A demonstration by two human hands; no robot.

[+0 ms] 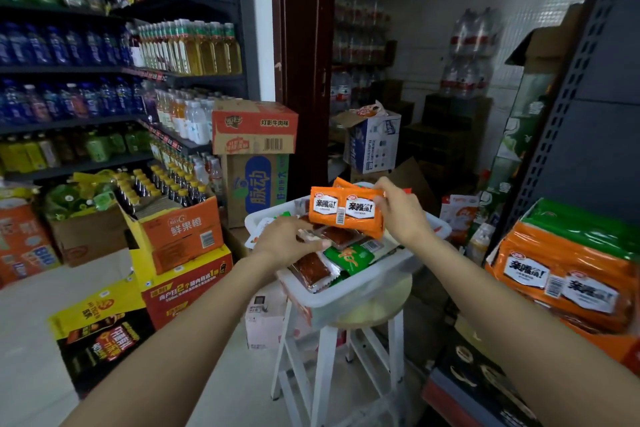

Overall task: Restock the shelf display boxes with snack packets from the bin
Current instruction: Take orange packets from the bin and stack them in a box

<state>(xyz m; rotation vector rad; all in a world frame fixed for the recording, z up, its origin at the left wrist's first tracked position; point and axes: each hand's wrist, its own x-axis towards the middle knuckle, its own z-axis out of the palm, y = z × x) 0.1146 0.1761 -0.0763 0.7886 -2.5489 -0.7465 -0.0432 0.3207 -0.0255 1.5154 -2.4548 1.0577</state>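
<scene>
Head | right hand [403,215]: two orange packets [346,215] | one bin [363,291]

A dark red door frame [304,55] is seen at the middle of the room. To its left, black shelving [121,69] is filled with bottled drinks, and stacked cardboard cartons [254,128] are set just beside the frame's foot on a pale tiled floor [34,340]. Through the frame, a dim storeroom is seen, with white tiled walls [426,10]. To the frame's right, a perforated grey upright [571,97] is seen.
</scene>
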